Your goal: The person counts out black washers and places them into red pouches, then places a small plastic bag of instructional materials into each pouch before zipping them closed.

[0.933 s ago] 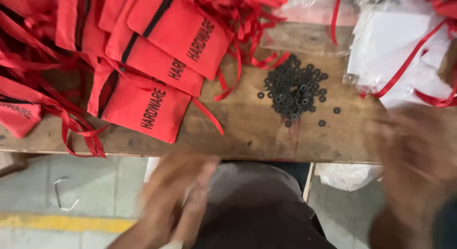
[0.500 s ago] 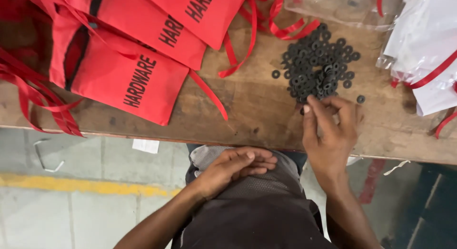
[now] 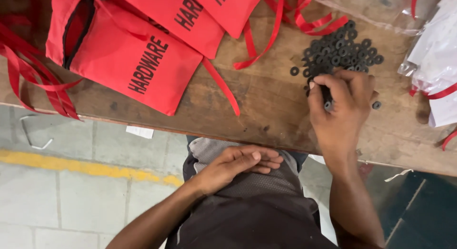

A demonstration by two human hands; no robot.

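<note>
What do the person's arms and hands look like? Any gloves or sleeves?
No gloves and no sleeves show: both forearms are bare down to the left hand and the right hand. No rings, watch or bands show. The nails look short.

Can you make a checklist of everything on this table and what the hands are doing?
Surface: worn wooden table, scuffed.
Job's things: pile of small black washers; some lie loose beside it.
Clutter: red fabric pouches with red ribbons; clear plastic bags at the far right.
Hands: right hand at the pile's edge, fingers curled over washers; left hand rests palm-down on the lap.
Cables: nothing seen.
Surroundings: grey tiled floor with a yellow line.
</note>
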